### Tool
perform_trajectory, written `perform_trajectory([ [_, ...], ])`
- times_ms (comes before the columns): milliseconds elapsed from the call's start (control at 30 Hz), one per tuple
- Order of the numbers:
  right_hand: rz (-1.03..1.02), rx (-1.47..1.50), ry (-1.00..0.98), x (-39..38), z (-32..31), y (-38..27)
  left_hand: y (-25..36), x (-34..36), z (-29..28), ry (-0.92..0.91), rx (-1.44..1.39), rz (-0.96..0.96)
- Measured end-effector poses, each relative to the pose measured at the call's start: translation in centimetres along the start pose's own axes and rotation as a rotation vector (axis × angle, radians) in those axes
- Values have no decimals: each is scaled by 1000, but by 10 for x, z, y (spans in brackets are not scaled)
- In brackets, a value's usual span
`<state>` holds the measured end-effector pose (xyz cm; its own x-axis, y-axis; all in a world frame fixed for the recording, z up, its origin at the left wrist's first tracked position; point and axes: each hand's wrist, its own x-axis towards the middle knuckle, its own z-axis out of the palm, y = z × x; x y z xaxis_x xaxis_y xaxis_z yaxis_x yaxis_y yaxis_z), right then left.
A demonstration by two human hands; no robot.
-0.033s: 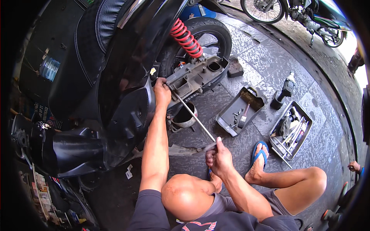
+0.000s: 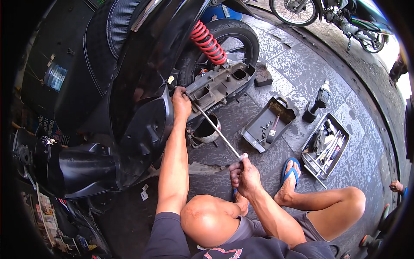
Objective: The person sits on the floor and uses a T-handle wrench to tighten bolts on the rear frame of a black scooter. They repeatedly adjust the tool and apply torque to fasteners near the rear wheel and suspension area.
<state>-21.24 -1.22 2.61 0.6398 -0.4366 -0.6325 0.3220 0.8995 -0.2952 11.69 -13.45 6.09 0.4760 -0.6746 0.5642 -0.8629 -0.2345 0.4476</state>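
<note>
Holding the near end of a long metal rod (image 2: 222,136), the right hand (image 2: 246,176) is closed with its thumb along the top. From this hand the rod runs up and to the left, and its far end is by the left hand (image 2: 181,103). The left hand is curled at the edge of the engine case (image 2: 215,89), so it is much nearer that end. I cannot tell how tight the left hand's hidden fingers are. Just left of the left hand is the black scooter body (image 2: 142,118), so room is tight there. A round metal part (image 2: 206,134) sits below the rod, up and left of the right hand. Up and right of the right hand, some open floor (image 2: 238,118) shows before the edge of a black tray (image 2: 244,133). The tool tray (image 2: 303,152) is farther right.
</note>
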Motion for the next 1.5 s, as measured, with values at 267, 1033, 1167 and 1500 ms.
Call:
perform_trajectory([
  [267, -972, -1048, 401, -12, 1, 17, 2, -2, 0, 1, 4, -30],
  [1033, -521, -699, 276, -7, 1, 15, -2, 3, 1, -31, -29, -85],
  [1167, -815, -932, 329, -19, 6, 18, 1, 1, 3, 0, 113, -54],
  [1500, -993, -997, 305, -16, 9, 6, 5, 13, 17, 61, 214, -20],
])
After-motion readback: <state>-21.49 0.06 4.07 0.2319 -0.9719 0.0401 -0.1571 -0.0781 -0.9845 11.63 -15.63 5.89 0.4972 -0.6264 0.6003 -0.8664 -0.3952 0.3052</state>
